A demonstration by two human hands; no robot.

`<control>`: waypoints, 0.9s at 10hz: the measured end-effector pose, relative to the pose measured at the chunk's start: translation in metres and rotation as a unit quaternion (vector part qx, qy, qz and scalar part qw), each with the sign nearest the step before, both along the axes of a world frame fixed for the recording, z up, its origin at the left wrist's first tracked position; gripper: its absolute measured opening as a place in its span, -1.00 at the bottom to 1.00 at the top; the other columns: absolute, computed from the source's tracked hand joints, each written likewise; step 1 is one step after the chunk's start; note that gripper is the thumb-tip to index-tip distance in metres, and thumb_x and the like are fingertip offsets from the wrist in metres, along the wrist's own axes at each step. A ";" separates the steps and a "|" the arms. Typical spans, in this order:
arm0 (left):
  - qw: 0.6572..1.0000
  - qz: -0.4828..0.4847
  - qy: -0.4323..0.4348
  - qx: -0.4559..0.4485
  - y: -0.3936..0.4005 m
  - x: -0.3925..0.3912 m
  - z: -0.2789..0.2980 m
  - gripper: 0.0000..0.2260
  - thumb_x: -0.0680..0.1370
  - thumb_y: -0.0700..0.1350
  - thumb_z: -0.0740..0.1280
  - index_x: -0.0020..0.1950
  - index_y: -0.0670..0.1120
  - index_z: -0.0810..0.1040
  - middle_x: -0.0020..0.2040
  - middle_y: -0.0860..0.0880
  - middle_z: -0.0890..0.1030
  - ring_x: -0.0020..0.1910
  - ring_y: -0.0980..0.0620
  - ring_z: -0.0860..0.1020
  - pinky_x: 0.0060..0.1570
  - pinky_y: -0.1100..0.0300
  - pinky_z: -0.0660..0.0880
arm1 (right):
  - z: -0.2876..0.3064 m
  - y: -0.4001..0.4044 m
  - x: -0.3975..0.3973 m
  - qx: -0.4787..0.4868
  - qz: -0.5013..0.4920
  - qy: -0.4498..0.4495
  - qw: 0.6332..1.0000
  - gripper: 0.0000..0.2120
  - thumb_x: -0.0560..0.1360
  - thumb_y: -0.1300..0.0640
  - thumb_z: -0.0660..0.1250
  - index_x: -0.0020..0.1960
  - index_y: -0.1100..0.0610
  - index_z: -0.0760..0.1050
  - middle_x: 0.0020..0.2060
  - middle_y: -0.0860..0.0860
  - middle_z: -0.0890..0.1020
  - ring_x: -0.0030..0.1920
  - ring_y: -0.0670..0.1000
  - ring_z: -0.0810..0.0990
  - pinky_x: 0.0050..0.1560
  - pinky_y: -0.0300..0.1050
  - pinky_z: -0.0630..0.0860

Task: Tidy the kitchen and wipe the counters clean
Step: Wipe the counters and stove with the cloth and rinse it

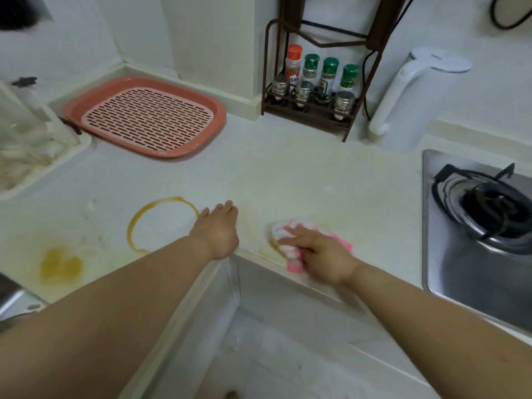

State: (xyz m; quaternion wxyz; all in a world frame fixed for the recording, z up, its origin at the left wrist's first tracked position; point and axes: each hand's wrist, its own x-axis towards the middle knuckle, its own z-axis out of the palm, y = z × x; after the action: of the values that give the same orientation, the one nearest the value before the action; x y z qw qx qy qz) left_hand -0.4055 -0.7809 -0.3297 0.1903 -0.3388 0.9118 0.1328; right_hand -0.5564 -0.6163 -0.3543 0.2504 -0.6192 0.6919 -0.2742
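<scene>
The right hand's (322, 254) fingers (293, 233) press flat, slightly apart, on the pink-and-white checked cloth (290, 240) low centre, left hand (218, 228) open, bracing; I'd bear down toward the yellow ring stain (132, 226) on the white counter (288, 174).

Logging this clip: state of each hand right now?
Left hand: open, resting on white counter.
Right hand: open, pressing pink-and-white cloth.

tray (144, 118) left, rack (309, 90) behind (stove (475, 226) rt)

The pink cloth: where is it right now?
In the head view, the pink cloth lies under the right hand at the counter's front edge, left of the stove.
</scene>
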 end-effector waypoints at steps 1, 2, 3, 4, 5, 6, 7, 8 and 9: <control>1.000 0.001 0.002 -0.008 0.011 0.003 0.000 -0.40 0.55 -0.25 0.11 0.56 -0.18 -0.04 0.58 -0.08 -0.10 0.55 -0.03 -0.07 0.49 0.01 -0.12 | 0.006 0.007 -0.027 0.011 -0.140 -0.003 0.990 -0.80 0.59 0.33 0.15 -0.08 0.12 0.48 -0.16 0.12 0.43 -0.22 -0.02 0.49 -0.18 -0.32 0.50; 1.000 0.000 -0.005 -0.017 0.028 0.010 -0.002 -0.41 0.55 -0.24 0.12 0.55 -0.19 -0.02 0.58 -0.10 -0.07 0.55 -0.04 -0.03 0.49 0.01 -0.08 | -0.006 -0.024 -0.018 0.081 -0.194 0.111 0.971 -0.62 0.62 0.22 0.09 0.40 0.05 0.39 0.44 0.08 0.29 0.46 0.09 0.21 0.46 -0.02 0.09; 0.999 -0.009 -0.003 -0.042 0.039 0.015 -0.006 -0.41 0.54 -0.20 0.16 0.54 -0.17 0.04 0.56 -0.12 0.01 0.53 -0.06 0.07 0.48 -0.01 0.04 | -0.013 -0.039 0.035 0.033 -0.051 0.130 0.990 -0.61 0.59 0.19 0.16 0.40 0.03 0.40 0.46 0.03 0.30 0.47 0.07 0.18 0.45 0.05 0.10; 0.999 -0.012 -0.025 -0.042 0.042 0.016 -0.007 -0.43 0.54 -0.17 0.17 0.52 -0.18 0.07 0.55 -0.13 0.04 0.50 -0.09 0.13 0.45 -0.03 0.10 | -0.021 -0.004 0.054 -0.018 0.036 0.065 0.997 -0.79 0.59 0.21 0.18 0.12 0.18 0.56 0.16 0.13 0.56 0.16 0.11 0.48 0.19 0.08 0.32; 0.999 0.005 -0.022 -0.038 0.045 0.015 -0.006 -0.45 0.54 -0.19 0.15 0.51 -0.21 0.07 0.55 -0.13 0.03 0.50 -0.11 0.13 0.44 -0.04 0.10 | -0.002 0.048 0.040 -0.092 0.004 -0.060 0.994 -0.72 0.62 0.21 0.17 -0.25 0.29 0.38 -0.35 0.19 0.34 -0.35 0.12 0.30 -0.27 0.04 0.20; 0.999 0.019 -0.021 -0.029 0.048 0.013 -0.007 -0.44 0.55 -0.21 0.12 0.52 -0.21 0.03 0.56 -0.12 0.00 0.51 -0.10 0.10 0.46 -0.06 0.06 | -0.001 0.094 0.014 -0.046 -0.002 0.174 0.984 -0.74 0.61 0.35 0.09 0.08 0.26 0.55 -0.06 -0.19 0.48 0.09 -0.10 0.46 0.10 -0.31 0.31; 0.999 0.027 -0.018 -0.023 0.048 0.013 -0.006 -0.43 0.56 -0.20 0.12 0.53 -0.21 0.00 0.57 -0.11 -0.04 0.52 -0.09 0.05 0.48 -0.06 0.02 | 0.001 0.096 0.020 0.018 -0.115 0.043 0.992 -0.60 0.58 0.37 0.09 0.11 -0.12 0.43 0.09 -0.22 0.41 0.20 -0.22 0.32 0.31 -0.28 0.22; 0.999 0.025 -0.022 -0.021 0.049 0.013 -0.006 -0.42 0.56 -0.19 0.13 0.54 -0.21 -0.02 0.57 -0.11 -0.06 0.53 -0.09 0.03 0.48 -0.07 0.02 | 0.010 0.078 0.026 -0.035 -0.251 -0.145 0.956 -0.74 0.55 0.38 0.19 -0.18 0.13 0.56 -0.27 0.04 0.57 -0.26 -0.14 0.52 -0.08 -0.14 0.51; 0.999 0.028 -0.024 -0.017 0.049 0.013 -0.005 -0.41 0.55 -0.19 0.13 0.54 -0.21 -0.03 0.57 -0.10 -0.07 0.54 -0.08 0.02 0.48 -0.07 0.01 | 0.036 0.053 0.026 -0.062 -0.351 -0.389 0.850 -0.80 0.56 0.39 0.19 -0.14 0.17 0.49 -0.35 0.17 0.60 -0.42 -0.01 0.56 -0.41 -0.15 0.54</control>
State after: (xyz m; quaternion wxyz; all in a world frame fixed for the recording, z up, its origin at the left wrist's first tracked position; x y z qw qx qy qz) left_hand -0.3926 -0.7317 -0.3350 0.2028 -0.3707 0.8990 0.1146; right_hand -0.5308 -0.5629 -0.3178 0.3471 -0.1919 0.6910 -0.6043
